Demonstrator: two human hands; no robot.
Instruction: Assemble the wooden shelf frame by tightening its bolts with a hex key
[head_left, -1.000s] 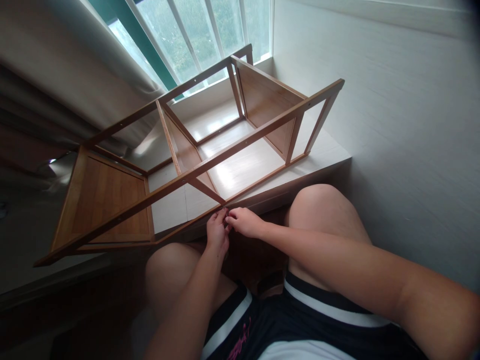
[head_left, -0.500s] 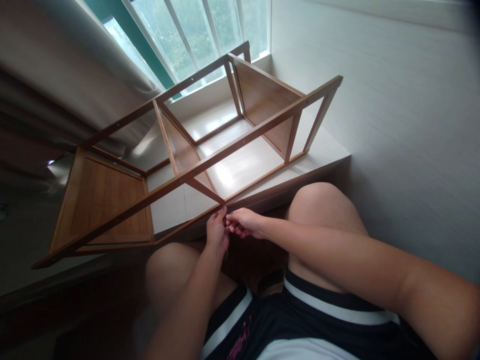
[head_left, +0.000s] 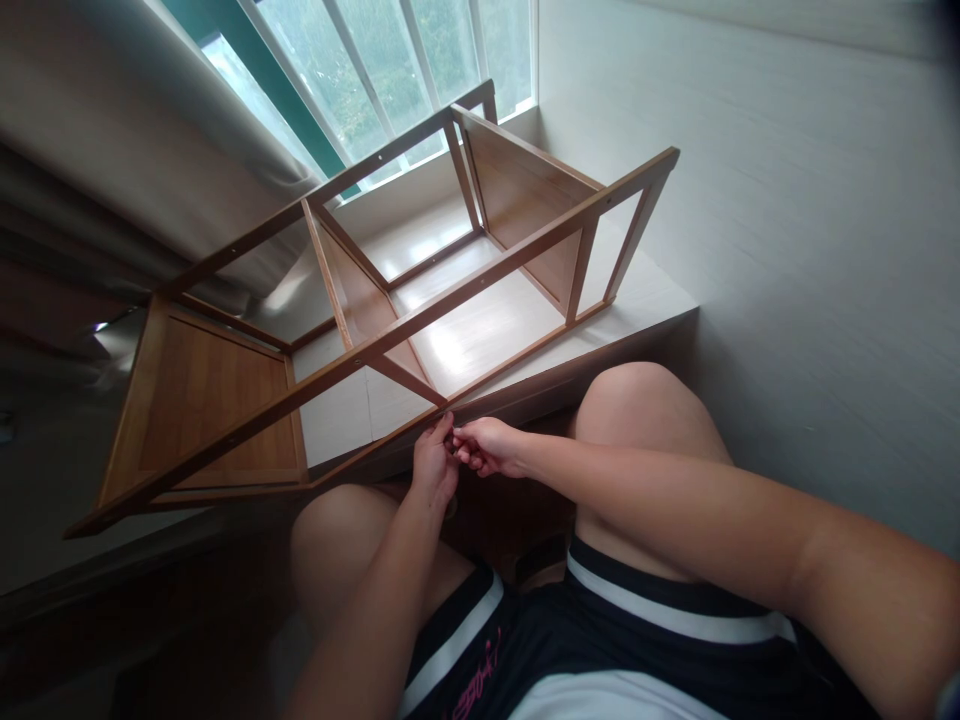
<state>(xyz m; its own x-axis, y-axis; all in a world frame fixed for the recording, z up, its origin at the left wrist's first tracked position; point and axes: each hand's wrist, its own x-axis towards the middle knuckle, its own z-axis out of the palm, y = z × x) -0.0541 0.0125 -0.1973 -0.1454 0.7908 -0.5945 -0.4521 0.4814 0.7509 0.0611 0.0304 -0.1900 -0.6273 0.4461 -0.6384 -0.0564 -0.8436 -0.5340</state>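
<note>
A brown wooden shelf frame (head_left: 480,283) with several panels lies on its side on a pale ledge. Its near lower rail runs just above my knees. At that rail, below the end of the middle shelf's crosspiece, my left hand (head_left: 435,462) is closed, with the thumb up near the wood. My right hand (head_left: 486,446) meets it from the right, fingers curled in a pinch against the left fingertips. Whatever small thing sits between the fingers is too small and dark to name.
The pale ledge (head_left: 645,290) supports the frame beneath a window (head_left: 420,60). A beige curtain (head_left: 150,130) hangs at the left, and a light wall (head_left: 787,200) rises on the right. My bent knees (head_left: 637,410) flank the hands.
The view has shifted very slightly. Both hands stay at the same spot on the lower rail, with hardly any visible finger movement.
</note>
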